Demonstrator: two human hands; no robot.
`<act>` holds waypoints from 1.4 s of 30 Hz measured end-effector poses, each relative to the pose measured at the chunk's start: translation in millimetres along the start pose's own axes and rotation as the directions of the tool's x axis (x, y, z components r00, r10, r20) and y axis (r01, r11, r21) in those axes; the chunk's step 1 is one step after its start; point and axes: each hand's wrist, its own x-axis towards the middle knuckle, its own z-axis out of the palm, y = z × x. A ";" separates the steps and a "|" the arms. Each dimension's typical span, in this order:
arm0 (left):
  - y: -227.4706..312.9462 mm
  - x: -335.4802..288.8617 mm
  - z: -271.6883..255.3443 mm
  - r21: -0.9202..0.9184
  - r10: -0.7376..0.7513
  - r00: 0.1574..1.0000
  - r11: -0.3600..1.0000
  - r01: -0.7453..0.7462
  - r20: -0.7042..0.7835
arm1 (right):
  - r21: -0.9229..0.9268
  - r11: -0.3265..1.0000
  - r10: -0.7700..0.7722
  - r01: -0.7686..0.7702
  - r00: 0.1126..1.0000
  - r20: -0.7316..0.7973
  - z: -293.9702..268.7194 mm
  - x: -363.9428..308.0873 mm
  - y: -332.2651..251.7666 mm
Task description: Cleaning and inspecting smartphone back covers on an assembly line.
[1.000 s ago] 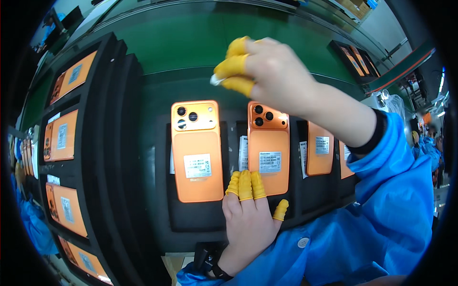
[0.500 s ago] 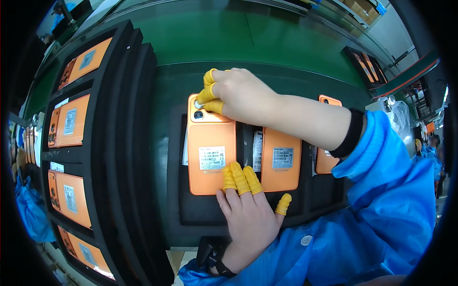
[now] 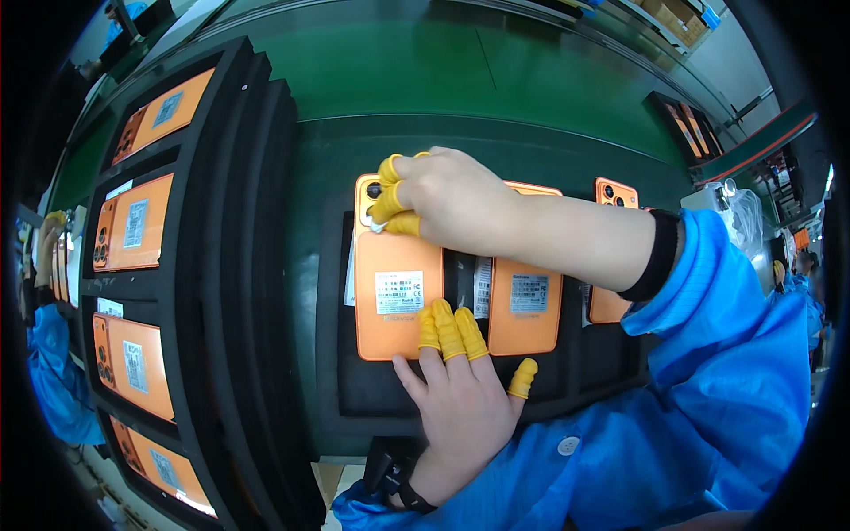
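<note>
Green work surface (image 3: 398, 75) spans the far side. Stack of black foam trays (image 3: 208, 292) stands at left, orange phones in the top tray's slots. Nearer tray (image 3: 381, 396) lies flat in front of the person; second orange phone (image 3: 524, 329) and third orange phone (image 3: 609, 305) sit to the right on it. Phone being handled (image 3: 398, 257) is the leftmost of that row, back up, camera end jutting past the tray's far edge. Long axis runs away from the person, roughly square to the right forearm, which crosses in from the right over the second phone. Both hands are at it: right hand (image 3: 452, 199) has the camera end, left hand (image 3: 465, 398) the near right edge. From the left hand, phone lies ahead and slightly left. Left is spread, palm down, gripping nothing, fingertips on that edge beside the label (image 3: 399, 292). Right is pinched on a small white wad (image 3: 378, 227) at the camera plate's near border; one lens (image 3: 374, 190) shows past its fingers.
</note>
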 end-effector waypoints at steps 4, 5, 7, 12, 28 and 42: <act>2.8 -2.2 5.4 0.031 0.010 1.000 0.999 -0.009 -0.018 | 0.082 0.989 0.111 -0.120 0.989 0.100 -16.8 -14.3 3.6; 4.3 -1.6 6.7 0.042 0.021 0.999 0.999 -0.019 -0.026 | 0.031 0.997 0.069 -0.072 0.996 0.063 -18.9 -19.3 4.0; 4.4 -3.6 5.1 0.027 -0.018 0.999 0.999 0.019 -0.036 | -0.019 0.999 0.030 -0.030 1.000 0.007 -31.5 -29.3 -1.5; 3.3 -0.3 5.6 0.040 0.019 0.998 0.999 -0.016 -0.067 | 0.291 0.899 0.365 -0.328 0.928 -0.080 -107.4 -83.3 -3.3; 6.6 -10.2 20.9 -0.034 0.025 0.887 0.998 -0.046 -0.460 | 0.629 0.382 0.924 -0.677 0.287 -0.253 -139.1 -341.9 44.1; 101.9 26.3 21.9 -0.002 0.258 0.949 0.965 -0.262 -0.183 | -0.037 0.593 0.643 -0.804 0.500 -0.580 -99.4 -364.6 80.6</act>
